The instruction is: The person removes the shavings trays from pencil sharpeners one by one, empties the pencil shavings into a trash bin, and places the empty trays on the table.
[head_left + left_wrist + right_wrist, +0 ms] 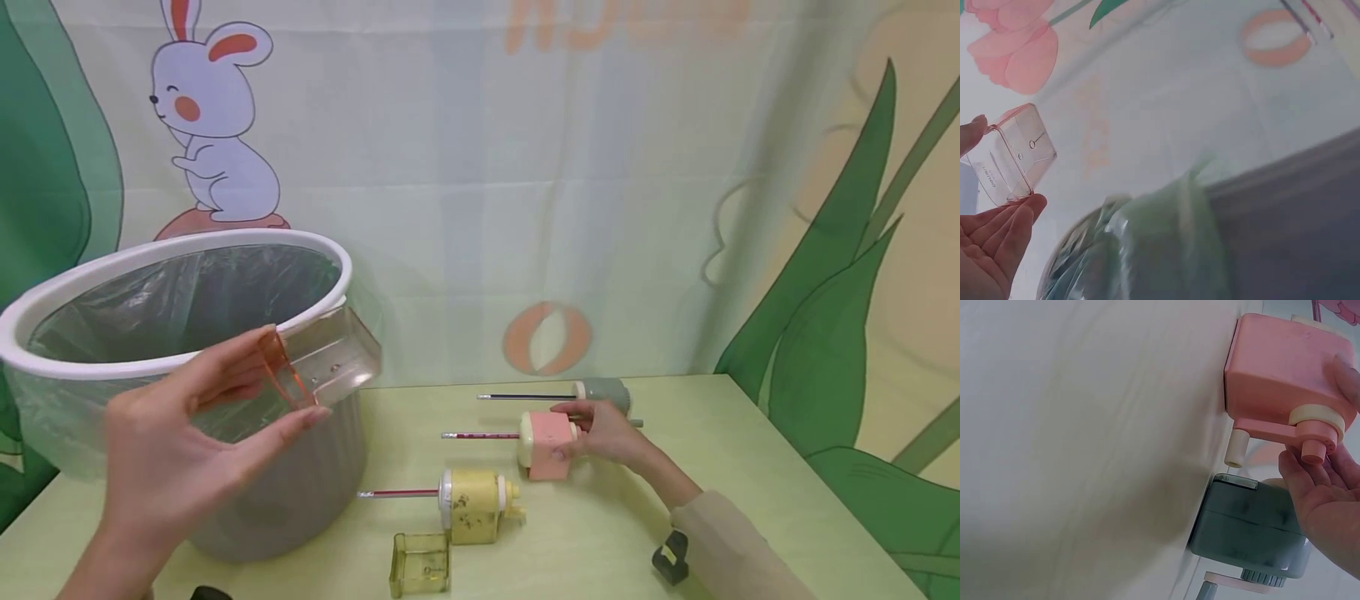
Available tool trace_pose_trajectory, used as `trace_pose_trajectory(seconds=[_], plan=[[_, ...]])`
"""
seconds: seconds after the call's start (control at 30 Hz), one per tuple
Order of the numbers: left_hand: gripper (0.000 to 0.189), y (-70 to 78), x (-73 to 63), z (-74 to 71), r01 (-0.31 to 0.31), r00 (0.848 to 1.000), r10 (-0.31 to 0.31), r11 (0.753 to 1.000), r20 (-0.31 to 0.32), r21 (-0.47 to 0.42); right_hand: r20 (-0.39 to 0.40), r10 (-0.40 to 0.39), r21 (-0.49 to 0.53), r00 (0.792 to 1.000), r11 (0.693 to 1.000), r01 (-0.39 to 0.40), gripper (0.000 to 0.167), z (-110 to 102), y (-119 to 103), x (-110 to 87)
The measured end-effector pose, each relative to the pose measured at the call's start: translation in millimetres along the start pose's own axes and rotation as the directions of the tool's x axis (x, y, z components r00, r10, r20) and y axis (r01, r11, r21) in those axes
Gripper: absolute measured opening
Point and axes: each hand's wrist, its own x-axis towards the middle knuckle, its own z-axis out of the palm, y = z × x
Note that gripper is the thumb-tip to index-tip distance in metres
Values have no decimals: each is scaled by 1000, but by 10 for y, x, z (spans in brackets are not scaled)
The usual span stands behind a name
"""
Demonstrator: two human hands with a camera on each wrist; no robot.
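Observation:
My left hand point(168, 446) pinches a clear, pink-tinted shavings drawer point(341, 358) between thumb and fingers, in front of the bin's rim. In the left wrist view the drawer point(1025, 150) looks see-through, with no shavings visible inside. At the table's right, my right hand point(609, 435) grips a pink crank pencil sharpener point(550, 446), fingers and thumb on opposite sides of its body. A pencil point(480, 436) sticks out of its left end. The right wrist view shows the sharpener's crank handle point(1237, 448) below the pink body.
A lined bin point(337, 250) stands at the left. Nearer on the table point(675, 400) lie a yellow sharpener point(474, 504) with a pencil in it and a yellowish clear drawer point(420, 575). Behind the pink one sits a grey-green sharpener point(607, 390), also holding a pencil.

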Motion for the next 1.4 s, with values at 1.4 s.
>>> trace_pose_trajectory(seconds=[1.4], plan=[[61, 1434, -744, 1653, 646, 637, -393, 741, 663, -182, 22, -86, -146, 996, 985, 89, 61, -28, 48, 36]])
